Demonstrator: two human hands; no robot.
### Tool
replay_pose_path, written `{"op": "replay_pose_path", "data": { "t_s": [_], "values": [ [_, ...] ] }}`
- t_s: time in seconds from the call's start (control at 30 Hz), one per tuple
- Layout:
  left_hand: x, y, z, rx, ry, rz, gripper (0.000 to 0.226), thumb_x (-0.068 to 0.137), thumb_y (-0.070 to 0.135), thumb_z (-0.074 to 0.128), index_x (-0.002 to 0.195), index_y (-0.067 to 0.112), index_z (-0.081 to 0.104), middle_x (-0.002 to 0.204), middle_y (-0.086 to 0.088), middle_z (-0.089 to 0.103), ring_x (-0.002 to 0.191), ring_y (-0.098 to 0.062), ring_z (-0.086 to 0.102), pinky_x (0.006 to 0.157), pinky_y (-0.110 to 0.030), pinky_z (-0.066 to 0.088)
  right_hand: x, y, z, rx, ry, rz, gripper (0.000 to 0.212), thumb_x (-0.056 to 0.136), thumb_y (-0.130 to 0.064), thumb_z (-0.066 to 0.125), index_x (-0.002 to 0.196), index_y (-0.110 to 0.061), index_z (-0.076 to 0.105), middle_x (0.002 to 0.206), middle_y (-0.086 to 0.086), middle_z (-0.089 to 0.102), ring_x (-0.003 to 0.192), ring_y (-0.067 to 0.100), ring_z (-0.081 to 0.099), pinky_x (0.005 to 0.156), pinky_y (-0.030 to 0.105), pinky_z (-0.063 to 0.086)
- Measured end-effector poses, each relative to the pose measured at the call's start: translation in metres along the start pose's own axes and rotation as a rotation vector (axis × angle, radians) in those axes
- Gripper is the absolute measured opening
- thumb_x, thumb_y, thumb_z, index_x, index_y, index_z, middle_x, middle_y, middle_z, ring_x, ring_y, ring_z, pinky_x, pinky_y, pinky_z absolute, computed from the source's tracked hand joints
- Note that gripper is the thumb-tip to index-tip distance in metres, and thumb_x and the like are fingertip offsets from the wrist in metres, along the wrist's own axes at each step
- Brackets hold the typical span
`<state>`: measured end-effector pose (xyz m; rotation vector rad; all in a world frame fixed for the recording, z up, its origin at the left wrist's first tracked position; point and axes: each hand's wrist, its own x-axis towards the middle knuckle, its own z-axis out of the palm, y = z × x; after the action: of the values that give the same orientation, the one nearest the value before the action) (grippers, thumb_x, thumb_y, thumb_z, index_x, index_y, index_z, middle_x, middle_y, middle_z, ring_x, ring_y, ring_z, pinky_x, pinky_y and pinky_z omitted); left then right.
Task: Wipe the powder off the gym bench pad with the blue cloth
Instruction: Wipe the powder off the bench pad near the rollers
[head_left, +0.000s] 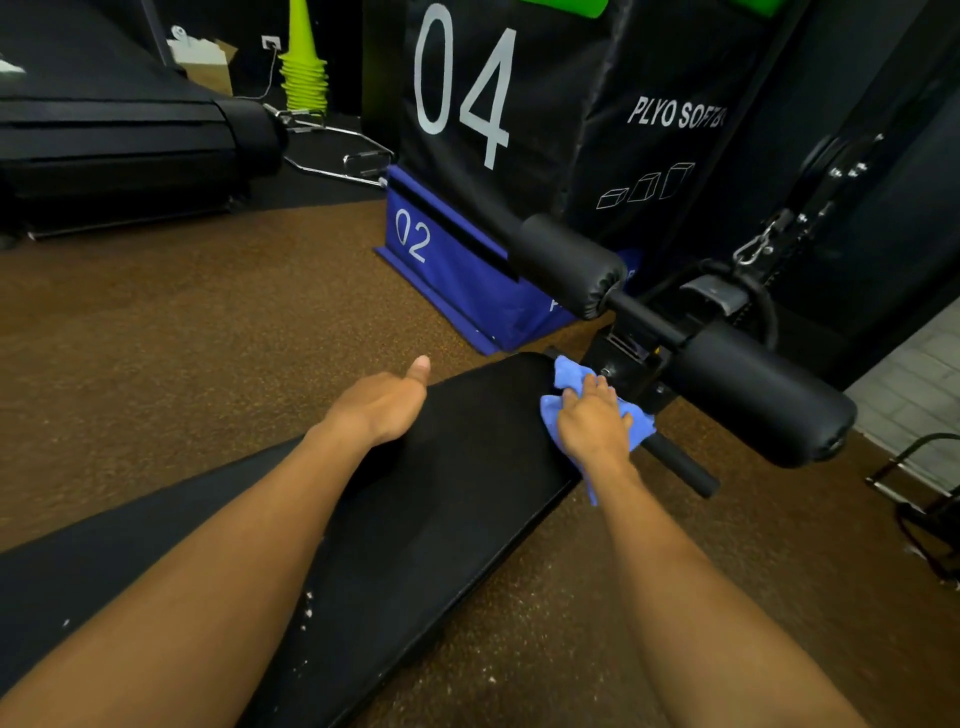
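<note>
— Flooring (182, 332) first: brown speckled rubber across most of the view, with a black treadmill (119, 130) at the far left.

— And the big black block?

— That's a plyo soft box (519, 104) marked 04, standing at the top centre. A lower blue box (457, 275) marked 02 sits on the floor at its foot.

— Where is the bench?

— The gym bench pad (441, 493) runs from the lower left up toward the centre, black and long. At its far end are two black foam rollers (571, 265) on a crossbar.

— What are the hands doing?

— The left hand (382, 402) rests on the pad's far left edge, fingers relaxed and thumb raised, gripping nothing. The right hand (595, 421) lies flat with straight fingers, pressing down on the blue cloth (569, 371) at the pad's far right corner, just beside the roller bracket.

— How does the cloth lie?

— Bunched under the palm, one fold sticking out ahead of the fingertips, another trailing back along the wrist over the pad's edge.

— Any powder?

— White powder specks (307, 605) show on the near part of the pad, beside the left forearm, and a few more on the floor close to the bench.

— Anything smaller further off?

— A stack of lime-green cones (304, 67) stands at the back, near a metal bar handle (337, 150) lying on the floor.
</note>
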<state>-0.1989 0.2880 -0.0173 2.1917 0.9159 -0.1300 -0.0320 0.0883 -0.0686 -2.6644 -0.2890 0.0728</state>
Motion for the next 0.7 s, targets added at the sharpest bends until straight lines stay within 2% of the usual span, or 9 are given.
{"op": "replay_pose_path", "data": {
  "t_s": [0.1, 0.13, 0.2, 0.27, 0.33, 0.4, 0.47, 0.6, 0.7],
  "values": [
    [0.005, 0.000, -0.004, 0.000, -0.011, 0.010, 0.082, 0.101, 0.066, 0.016, 0.154, 0.007, 0.035, 0.164, -0.015, 0.029, 0.151, -0.032, 0.027, 0.119, -0.043, 0.022, 0.023, 0.004, -0.019, 0.336, 0.085, 0.023, 0.044, 0.105, -0.035, 0.032, 0.138, -0.018, 0.054, 0.136, 0.011, 0.059, 0.129, 0.029, 0.052, 0.101, 0.030, 0.033],
    [0.007, -0.001, -0.005, 0.001, -0.021, 0.011, 0.082, 0.101, 0.065, 0.016, 0.154, 0.007, 0.034, 0.164, -0.014, 0.028, 0.151, -0.032, 0.027, 0.119, -0.042, 0.022, 0.027, 0.002, -0.026, 0.413, 0.131, 0.039, 0.043, 0.105, -0.037, 0.032, 0.135, -0.019, 0.058, 0.131, 0.011, 0.063, 0.124, 0.028, 0.056, 0.093, 0.028, 0.036],
    [0.012, -0.002, -0.007, 0.000, -0.043, 0.012, 0.081, 0.101, 0.065, 0.015, 0.155, 0.007, 0.033, 0.164, -0.014, 0.027, 0.151, -0.031, 0.026, 0.119, -0.042, 0.021, 0.030, -0.006, -0.034, 0.453, 0.200, 0.038, 0.044, 0.107, -0.037, 0.034, 0.137, -0.014, 0.057, 0.130, 0.014, 0.063, 0.121, 0.030, 0.057, 0.087, 0.027, 0.035],
    [0.016, -0.001, -0.010, -0.003, -0.056, 0.020, 0.081, 0.102, 0.065, 0.015, 0.156, 0.007, 0.032, 0.165, -0.013, 0.026, 0.152, -0.031, 0.024, 0.120, -0.042, 0.020, 0.029, -0.014, -0.035, 0.404, 0.185, 0.016, 0.044, 0.107, -0.035, 0.035, 0.137, -0.009, 0.055, 0.131, 0.017, 0.062, 0.122, 0.034, 0.056, 0.090, 0.030, 0.039],
    [0.021, -0.001, -0.013, 0.005, -0.067, 0.022, 0.081, 0.101, 0.066, 0.015, 0.156, 0.008, 0.031, 0.166, -0.012, 0.025, 0.153, -0.030, 0.023, 0.120, -0.041, 0.019, 0.031, -0.019, -0.025, 0.291, 0.068, 0.034, 0.045, 0.107, -0.035, 0.034, 0.132, -0.008, 0.059, 0.132, 0.017, 0.062, 0.121, 0.034, 0.056, 0.096, 0.036, 0.042],
    [0.026, -0.004, -0.014, 0.012, -0.080, 0.007, 0.084, 0.099, 0.069, 0.014, 0.156, 0.011, 0.033, 0.166, -0.011, 0.026, 0.153, -0.030, 0.024, 0.120, -0.042, 0.019, 0.034, -0.020, -0.014, 0.201, -0.031, 0.071, 0.047, 0.105, -0.041, 0.032, 0.126, -0.013, 0.064, 0.130, 0.014, 0.064, 0.121, 0.033, 0.057, 0.101, 0.041, 0.042],
    [0.034, -0.009, -0.016, 0.014, -0.100, -0.008, 0.089, 0.095, 0.074, 0.012, 0.152, 0.013, 0.042, 0.163, -0.009, 0.032, 0.150, -0.030, 0.029, 0.121, -0.045, 0.022, 0.040, -0.023, -0.009, 0.143, -0.057, 0.058, 0.052, 0.102, -0.048, 0.029, 0.125, -0.018, 0.064, 0.129, 0.013, 0.064, 0.120, 0.033, 0.057, 0.104, 0.048, 0.043],
    [0.042, -0.016, -0.018, -0.014, -0.120, -0.011, 0.092, 0.092, 0.078, 0.012, 0.143, 0.014, 0.055, 0.157, -0.008, 0.043, 0.145, -0.029, 0.038, 0.119, -0.047, 0.027, 0.047, -0.029, -0.008, 0.067, -0.128, -0.094, 0.049, 0.101, -0.048, 0.028, 0.132, -0.028, 0.060, 0.134, 0.003, 0.063, 0.124, 0.029, 0.055, 0.107, 0.051, 0.038],
    [0.042, -0.017, -0.017, -0.041, -0.124, -0.017, 0.095, 0.088, 0.081, 0.011, 0.143, 0.016, 0.055, 0.157, -0.006, 0.043, 0.146, -0.028, 0.037, 0.119, -0.049, 0.026, 0.043, -0.033, -0.012, 0.053, -0.156, -0.189, 0.038, 0.104, -0.043, 0.033, 0.126, -0.031, 0.062, 0.119, -0.004, 0.064, 0.121, 0.025, 0.056, 0.108, 0.050, 0.036]
  ]
}}
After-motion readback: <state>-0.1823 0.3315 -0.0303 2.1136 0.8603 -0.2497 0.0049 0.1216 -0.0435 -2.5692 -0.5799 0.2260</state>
